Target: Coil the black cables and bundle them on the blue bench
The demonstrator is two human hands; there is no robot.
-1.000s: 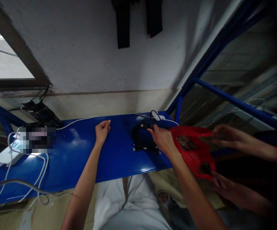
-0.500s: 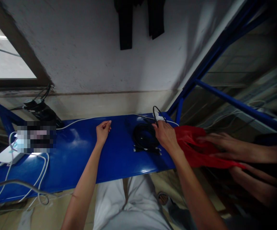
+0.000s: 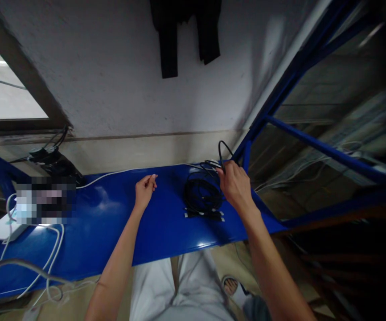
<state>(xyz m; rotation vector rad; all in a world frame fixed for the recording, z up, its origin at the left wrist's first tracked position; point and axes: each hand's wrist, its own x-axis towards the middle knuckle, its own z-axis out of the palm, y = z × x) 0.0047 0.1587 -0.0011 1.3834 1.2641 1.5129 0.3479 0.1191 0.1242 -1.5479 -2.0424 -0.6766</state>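
My right hand is closed on a black cable whose loop rises above the fingers. Just left of that hand lies a coil of black cables, with several plug ends towards the front edge of the blue tabletop. Over the middle of the tabletop, my left hand has its fingers curled and the thumb pressed to them. I see nothing in that pinch. Part of the held cable is hidden behind my right hand.
A thin white cable runs along the wall side. On the left are a white power strip, looped white cords, a black cylindrical object and a blurred patch. A blue metal frame rises at right; a foot shows below.
The red bag and the other person's hands have gone from the right side. My right hand has shifted slightly, still with the black cable. My left hand keeps its pinched shape.
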